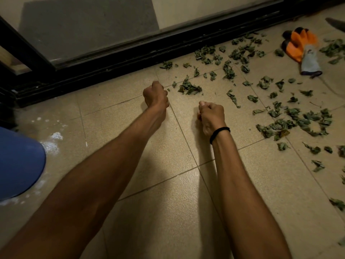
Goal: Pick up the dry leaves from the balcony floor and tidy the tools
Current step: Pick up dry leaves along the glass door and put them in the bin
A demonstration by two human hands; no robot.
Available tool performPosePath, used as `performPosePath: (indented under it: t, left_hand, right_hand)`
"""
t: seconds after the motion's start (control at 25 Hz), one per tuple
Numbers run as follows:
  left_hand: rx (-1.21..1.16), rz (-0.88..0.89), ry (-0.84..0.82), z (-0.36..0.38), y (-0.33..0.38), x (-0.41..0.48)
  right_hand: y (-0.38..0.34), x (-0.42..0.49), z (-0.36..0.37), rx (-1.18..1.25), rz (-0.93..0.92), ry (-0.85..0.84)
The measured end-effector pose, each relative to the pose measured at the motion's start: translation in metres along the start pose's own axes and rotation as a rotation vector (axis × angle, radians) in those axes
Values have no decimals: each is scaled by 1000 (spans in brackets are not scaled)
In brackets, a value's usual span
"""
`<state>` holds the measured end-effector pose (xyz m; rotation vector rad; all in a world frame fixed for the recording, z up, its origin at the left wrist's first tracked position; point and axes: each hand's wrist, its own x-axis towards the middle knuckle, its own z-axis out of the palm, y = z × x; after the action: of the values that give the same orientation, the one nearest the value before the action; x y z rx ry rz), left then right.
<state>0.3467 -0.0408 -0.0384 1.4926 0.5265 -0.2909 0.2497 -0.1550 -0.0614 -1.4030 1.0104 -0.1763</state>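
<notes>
Dry green leaves [291,120] lie scattered over the beige tiled floor [168,193], from the door track at the top to the right edge. A small clump of leaves [189,87] sits just right of my left hand [155,95], which is curled into a fist with nothing visible in it. My right hand [211,115], with a black band on the wrist, is also closed in a fist above bare tile, left of the leaves. An orange and grey work glove [302,49] lies at the upper right among the leaves.
A black sliding door track [130,58] and glass door run along the top. A blue rounded object [18,161] sits at the left edge, with white specks on the floor beside it. A dark pointed tool tip [336,24] shows at the far upper right.
</notes>
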Motion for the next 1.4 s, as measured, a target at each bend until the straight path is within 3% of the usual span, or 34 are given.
performPosePath:
  t: [0.16, 0.36, 0.56, 0.84, 0.96, 1.12, 1.2, 1.4]
  left_hand:
    - [-94, -8, -3, -19, 29, -13]
    - [-82, 85, 82, -64, 76, -29]
    - [23, 302, 193, -142, 132, -51]
    - [307, 564, 605, -297, 222, -92]
    - [336, 422, 679, -366, 235, -98]
    - [365, 88, 507, -417, 223, -119]
    - [432, 33, 478, -426, 217, -125]
    - [412, 109, 475, -415, 218, -110]
  right_hand:
    - [-27, -28, 31, 319, 91, -155]
    - [-63, -78, 75, 395, 81, -286]
    - [-104, -150, 127, 442, 64, -433]
    - [-160, -279, 224, 572, 186, -901]
    - [-163, -327, 255, 536, 211, -1022]
    - [-144, -352, 278, 416, 328, -1387]
    - [-133, -349, 286, 403, 380, -1524]
    - [-124, -335, 277, 429, 442, -1408]
